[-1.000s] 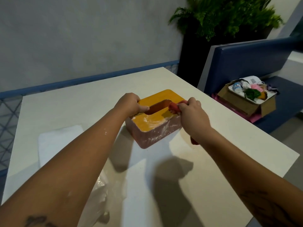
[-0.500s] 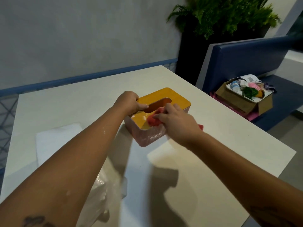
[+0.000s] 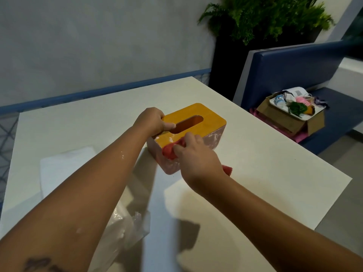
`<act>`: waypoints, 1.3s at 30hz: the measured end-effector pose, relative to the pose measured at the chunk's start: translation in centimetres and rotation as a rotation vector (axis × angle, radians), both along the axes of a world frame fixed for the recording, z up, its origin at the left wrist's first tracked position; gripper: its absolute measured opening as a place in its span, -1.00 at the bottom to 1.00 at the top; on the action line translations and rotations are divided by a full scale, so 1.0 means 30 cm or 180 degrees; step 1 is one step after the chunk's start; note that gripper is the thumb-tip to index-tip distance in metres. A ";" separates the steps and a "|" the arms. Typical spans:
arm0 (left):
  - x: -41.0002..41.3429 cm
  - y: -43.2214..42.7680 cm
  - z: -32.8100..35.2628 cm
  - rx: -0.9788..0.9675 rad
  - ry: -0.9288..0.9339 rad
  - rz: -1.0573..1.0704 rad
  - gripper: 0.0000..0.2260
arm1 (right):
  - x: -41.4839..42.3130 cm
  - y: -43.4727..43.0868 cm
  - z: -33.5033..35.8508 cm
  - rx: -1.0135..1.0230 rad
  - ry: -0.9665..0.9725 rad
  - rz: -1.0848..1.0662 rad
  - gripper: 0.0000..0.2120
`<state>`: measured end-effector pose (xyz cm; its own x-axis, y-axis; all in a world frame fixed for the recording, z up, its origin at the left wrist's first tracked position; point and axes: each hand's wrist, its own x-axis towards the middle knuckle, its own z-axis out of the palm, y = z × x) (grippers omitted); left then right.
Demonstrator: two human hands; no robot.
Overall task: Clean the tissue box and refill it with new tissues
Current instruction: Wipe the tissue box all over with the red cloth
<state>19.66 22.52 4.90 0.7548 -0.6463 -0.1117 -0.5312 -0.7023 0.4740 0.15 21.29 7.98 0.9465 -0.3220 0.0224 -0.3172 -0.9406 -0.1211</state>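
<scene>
A pink tissue box (image 3: 213, 139) with an orange slotted lid (image 3: 206, 120) stands on the white table (image 3: 275, 173). My left hand (image 3: 152, 120) grips the lid's left end, thumb at the slot's edge. A red cloth (image 3: 170, 151) is bunched in my right hand (image 3: 194, 156), pressed on the box's near corner where the lid meets the side. The cloth's tail shows behind my right wrist. The lid and side look wet and glossy. A pack of white tissues in clear plastic (image 3: 64, 169) lies to the left, partly under my left forearm.
To the right, a blue bench (image 3: 294, 71) holds a cardboard box (image 3: 282, 118) topped by a tray of small items. A potted plant (image 3: 265, 16) stands behind it. A grey wall runs along the table's far side. The table's right edge is near the tissue box.
My right hand has dragged the red cloth from the far right part of the lid toward me, down to the near corner. My left hand has kept its hold on the lid.
</scene>
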 end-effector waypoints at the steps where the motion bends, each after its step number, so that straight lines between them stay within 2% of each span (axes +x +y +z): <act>1: 0.000 0.000 0.001 -0.0001 0.0010 0.0000 -0.63 | -0.001 -0.005 0.003 -0.0033 0.0046 0.0112 -0.62; 4: 0.001 0.003 0.002 -0.0017 0.0009 -0.0009 -0.64 | 0.007 -0.040 0.017 0.0306 0.0099 0.0280 -0.65; 7: -0.001 0.007 0.007 -0.0043 0.0108 0.0017 -0.66 | 0.028 -0.098 0.029 0.0898 -0.0449 -0.0118 -0.76; 9: -0.004 0.003 0.008 -0.0082 0.0212 0.0029 -0.66 | 0.052 -0.141 0.019 0.0552 -0.0661 -0.0535 -0.76; 13: -0.001 -0.003 0.005 -0.0009 0.0172 0.0022 -0.60 | 0.111 -0.144 -0.013 0.0077 -0.0302 -0.0897 -0.72; 17: 0.004 0.000 0.003 -0.0003 0.0079 0.0003 -0.61 | 0.148 -0.094 -0.052 -0.0152 -0.0397 -0.0534 -0.63; 20: 0.002 0.005 0.006 -0.0032 0.0033 -0.0006 -0.67 | 0.129 -0.077 -0.041 -0.0284 -0.0312 0.0042 -0.59; 24: 0.000 0.006 0.007 -0.0044 0.0087 -0.0014 -0.66 | 0.064 -0.111 -0.024 -0.0245 -0.0238 0.0785 -0.67; 27: 0.001 0.006 0.008 -0.0023 0.0111 -0.0043 -0.60 | 0.050 -0.183 -0.019 -0.0207 -0.0165 0.0563 -0.69; 30: 0.002 0.002 0.003 -0.0029 0.0109 -0.0015 -0.57 | 0.072 -0.244 -0.016 -0.0353 -0.0171 -0.0146 -0.72; 33: 0.000 -0.003 0.003 -0.0013 0.0095 -0.0002 -0.58 | 0.118 -0.210 -0.013 -0.0206 -0.0135 -0.0672 -0.69; 36: 0.001 0.002 0.005 -0.0067 0.0101 -0.0017 -0.62 | 0.151 -0.118 -0.027 -0.0220 -0.0207 -0.0496 -0.61; 39: 0.000 0.007 0.006 -0.0094 0.0031 -0.0014 -0.67 | 0.120 -0.062 -0.022 -0.0310 -0.0289 0.0142 -0.63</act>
